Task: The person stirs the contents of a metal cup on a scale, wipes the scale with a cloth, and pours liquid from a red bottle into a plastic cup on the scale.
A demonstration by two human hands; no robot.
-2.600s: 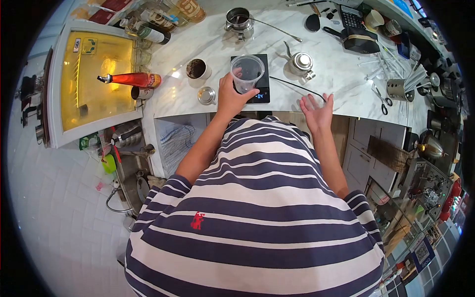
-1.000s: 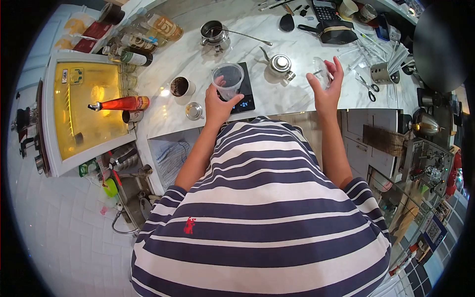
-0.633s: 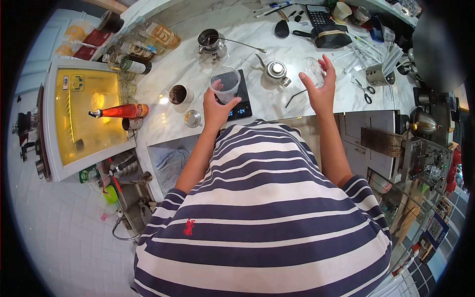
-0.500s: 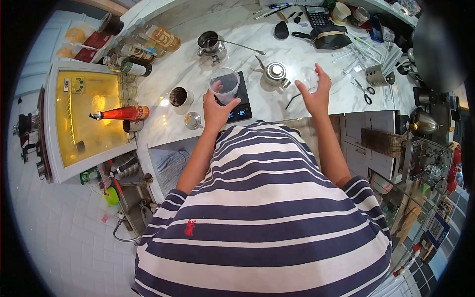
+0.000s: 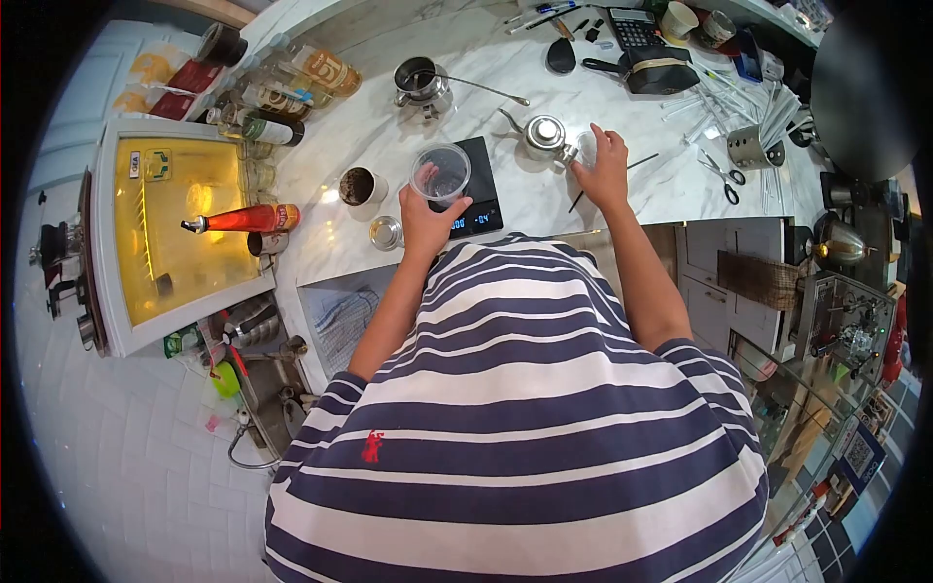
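Observation:
A clear plastic cup (image 5: 442, 173) is held by my left hand (image 5: 429, 222), whose fingers and thumb curve round it above the black scale (image 5: 478, 180). The scale's display is lit. My right hand (image 5: 604, 173) is beside the handle end of the steel gooseneck kettle (image 5: 546, 133), its fingers partly spread; a clear, see-through object (image 5: 585, 148) shows by its fingertips, and whether the hand grips it is unclear. A thin black straw (image 5: 642, 161) lies on the counter, passing behind my right wrist. Left of the scale are a cup of dark grounds (image 5: 362, 186) and a small steel cup (image 5: 385, 232).
A steel pot with a long spoon (image 5: 420, 80) stands at the back, bottles (image 5: 326, 70) at the back left. Toward the right are scissors (image 5: 724, 178), a steel straw holder (image 5: 754, 151), a black pouch (image 5: 658, 71) and a calculator (image 5: 634, 28). A red bottle (image 5: 248, 218) is at left.
My right hand has moved left, closer to the kettle, with its fingers nearer together. My left hand still holds the clear cup over the scale. The whole view has shifted slightly.

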